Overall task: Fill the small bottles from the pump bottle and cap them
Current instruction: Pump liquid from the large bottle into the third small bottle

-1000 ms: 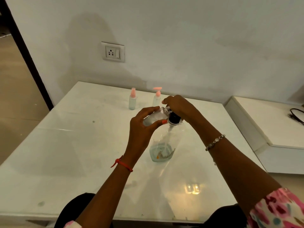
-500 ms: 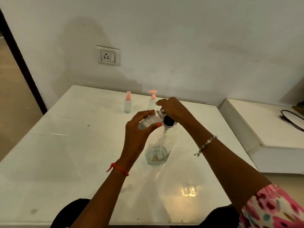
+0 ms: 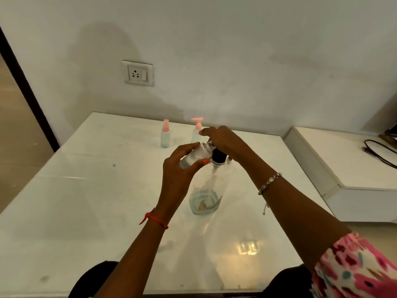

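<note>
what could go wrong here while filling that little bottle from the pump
1. The left hand holds the small bottle tilted at the pump, and the right hand partly hides its mouth. A slight misalignment could send liquid onto the table.
2. The pump bottle shows only a shallow layer of liquid at its bottom, so it is probably light. Neither hand grips its body, so a press on the pump might tip or slide it.

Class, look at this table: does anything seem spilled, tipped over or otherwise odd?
No spill shows. Both pink-topped bottles stand upright. One oddity: the left hand holds the small bottle tilted almost sideways at the spout of the pump bottle, under the right hand.
</note>
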